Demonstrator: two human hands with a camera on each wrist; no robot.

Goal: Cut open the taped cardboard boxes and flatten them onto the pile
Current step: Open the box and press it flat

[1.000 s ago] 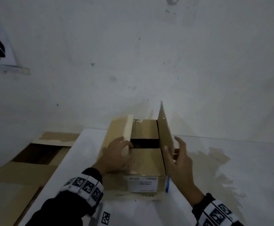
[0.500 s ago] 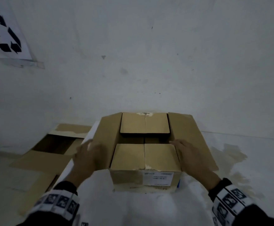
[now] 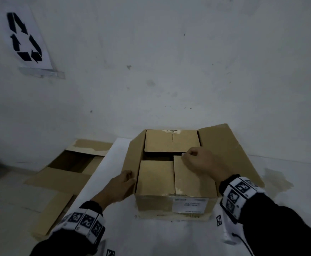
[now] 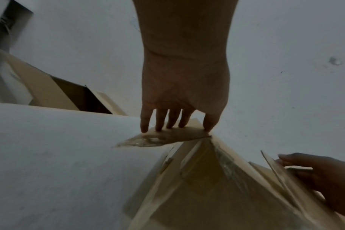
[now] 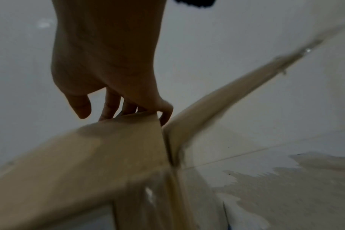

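only in the left wrist view are the straight fingers of the left hand seen pressing the outer side flap of the brown cardboard box on the white table. the right hand is curled over the box, its fingers gripping the near inner flap, which half a second earlier lay untouched while that hand was spread on the right side flap. flattened brown cardboard is seen lying left of the table.

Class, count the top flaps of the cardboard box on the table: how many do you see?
4. Left flap under the left hand; right flap splayed outward; far flap folded inward; near flap, its edge gripped by the right hand.
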